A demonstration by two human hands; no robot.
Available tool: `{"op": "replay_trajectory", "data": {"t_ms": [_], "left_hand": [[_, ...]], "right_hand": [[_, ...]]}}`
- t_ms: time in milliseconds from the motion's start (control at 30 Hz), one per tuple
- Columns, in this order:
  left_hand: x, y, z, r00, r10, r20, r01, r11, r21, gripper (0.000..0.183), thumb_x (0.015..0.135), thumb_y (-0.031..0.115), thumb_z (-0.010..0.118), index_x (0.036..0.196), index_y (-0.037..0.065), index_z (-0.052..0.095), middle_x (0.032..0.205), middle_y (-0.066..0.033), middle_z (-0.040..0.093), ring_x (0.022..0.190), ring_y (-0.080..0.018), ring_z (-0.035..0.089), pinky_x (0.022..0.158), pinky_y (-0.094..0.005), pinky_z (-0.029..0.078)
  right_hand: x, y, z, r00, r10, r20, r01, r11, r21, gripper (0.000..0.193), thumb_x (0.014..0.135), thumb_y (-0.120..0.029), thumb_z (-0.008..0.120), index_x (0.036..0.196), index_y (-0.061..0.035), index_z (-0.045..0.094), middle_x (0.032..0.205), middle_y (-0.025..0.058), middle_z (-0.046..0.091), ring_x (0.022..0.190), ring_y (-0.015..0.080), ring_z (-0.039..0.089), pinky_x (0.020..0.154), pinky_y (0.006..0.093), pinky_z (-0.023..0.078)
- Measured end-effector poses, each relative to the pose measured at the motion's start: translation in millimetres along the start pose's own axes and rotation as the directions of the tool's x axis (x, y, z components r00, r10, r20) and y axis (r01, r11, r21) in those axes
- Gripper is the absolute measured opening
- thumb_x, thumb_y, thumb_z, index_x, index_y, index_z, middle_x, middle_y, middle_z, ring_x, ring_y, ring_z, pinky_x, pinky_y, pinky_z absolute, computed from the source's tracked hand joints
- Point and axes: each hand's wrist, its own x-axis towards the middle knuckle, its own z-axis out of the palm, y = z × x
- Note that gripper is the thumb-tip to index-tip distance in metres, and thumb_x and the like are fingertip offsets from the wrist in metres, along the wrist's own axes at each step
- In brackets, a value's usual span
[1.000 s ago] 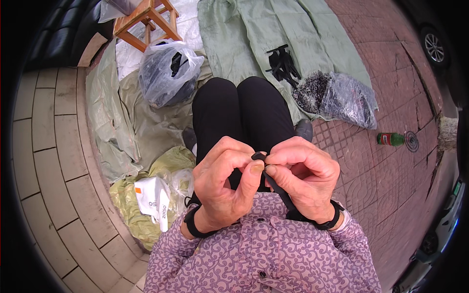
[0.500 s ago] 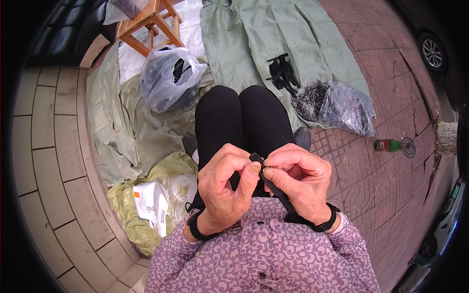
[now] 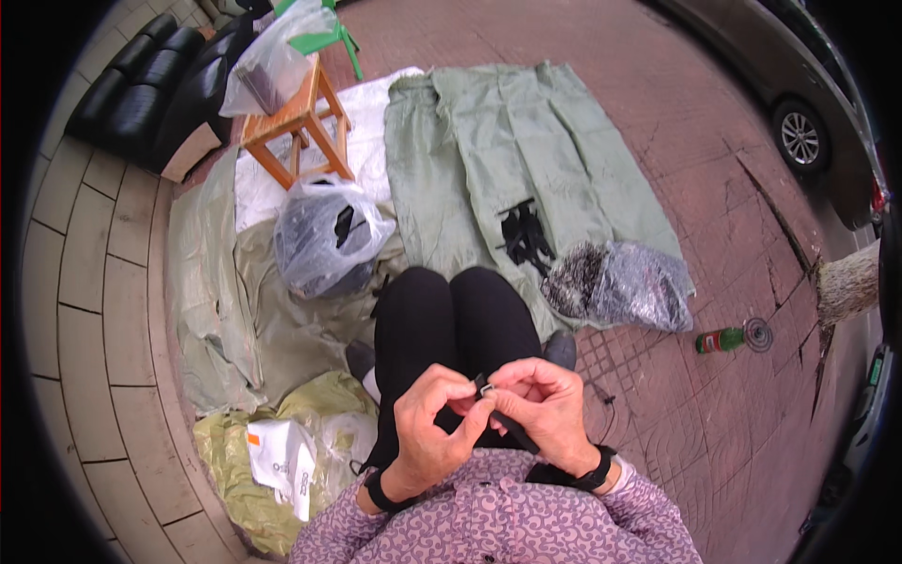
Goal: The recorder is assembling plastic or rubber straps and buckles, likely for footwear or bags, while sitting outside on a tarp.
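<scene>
Above my lap, both hands meet at a narrow black strap [image 3: 513, 429]. My left hand [image 3: 434, 418] pinches its upper end between thumb and fingertips. Thumb and forefinger of my right hand [image 3: 547, 414] close on the same strap, whose tail runs down under that palm toward the wrist. A small shiny metal piece [image 3: 485, 389] shows at the strap's end, between the fingertips; its exact shape is too small to tell. Ahead, a loose pile of black straps [image 3: 526, 235] lies on the green sheet [image 3: 526, 122]. Beside it, small dark pieces [image 3: 573, 282] spill from a clear plastic bag [image 3: 646, 284].
Left of my knees sits a clear bag of dark things [image 3: 319, 249], before a wooden stool [image 3: 305, 117]. A white bag [image 3: 282, 456] rests on yellow sheeting at near left. On the right are a green bottle [image 3: 719, 340], a tree trunk [image 3: 847, 287] and a parked car [image 3: 789, 75].
The view has tilted upward, so everything sits lower in the picture and more shows at the top. My hands stay together on the strap; the metal piece at its end now shows more plainly.
</scene>
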Motion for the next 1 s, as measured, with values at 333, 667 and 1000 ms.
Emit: {"op": "replay_trajectory", "data": {"t_ms": [333, 667, 1000], "left_hand": [[-1.4, 12.1, -8.5, 0.998, -0.005, -0.066, 0.005, 1.000, 0.004, 0.014, 0.077, -0.003, 0.076, 0.082, -0.003, 0.062, 0.080, -0.0123, 0.064, 0.067, -0.0242, 0.063, 0.060, -0.0303, 0.050], [10.4, 28.8, -10.7, 0.976, 0.064, -0.210, -0.062, 0.998, 0.020, 0.015, 0.075, -0.006, 0.076, 0.083, -0.003, 0.064, 0.081, -0.0128, 0.065, 0.068, -0.0222, 0.064, 0.062, -0.0297, 0.052], [5.7, 30.0, -15.5, 0.968, 0.027, -0.249, -0.021, 0.999, 0.028, 0.012, 0.078, -0.005, 0.075, 0.086, -0.004, 0.066, 0.081, -0.0125, 0.066, 0.067, -0.0194, 0.065, 0.062, -0.0292, 0.053]], "right_hand": [[3.1, 13.9, -3.1, 0.995, -0.035, 0.091, 0.040, 0.997, -0.059, 0.012, 0.092, 0.003, 0.066, 0.102, 0.0062, 0.064, 0.098, 0.0103, 0.067, 0.082, 0.0150, 0.067, 0.071, 0.0269, 0.057], [-2.0, -33.0, 38.5, 0.994, -0.084, 0.064, 0.081, 0.995, 0.051, 0.010, 0.090, 0.000, 0.067, 0.100, 0.0005, 0.065, 0.081, 0.0039, 0.065, 0.069, 0.0088, 0.060, 0.061, 0.0213, 0.048], [1.6, -33.9, 41.4, 0.994, 0.000, 0.113, -0.004, 1.000, 0.031, 0.012, 0.090, 0.000, 0.068, 0.102, 0.0016, 0.066, 0.081, 0.0048, 0.066, 0.067, 0.0098, 0.060, 0.060, 0.0217, 0.048]]}}
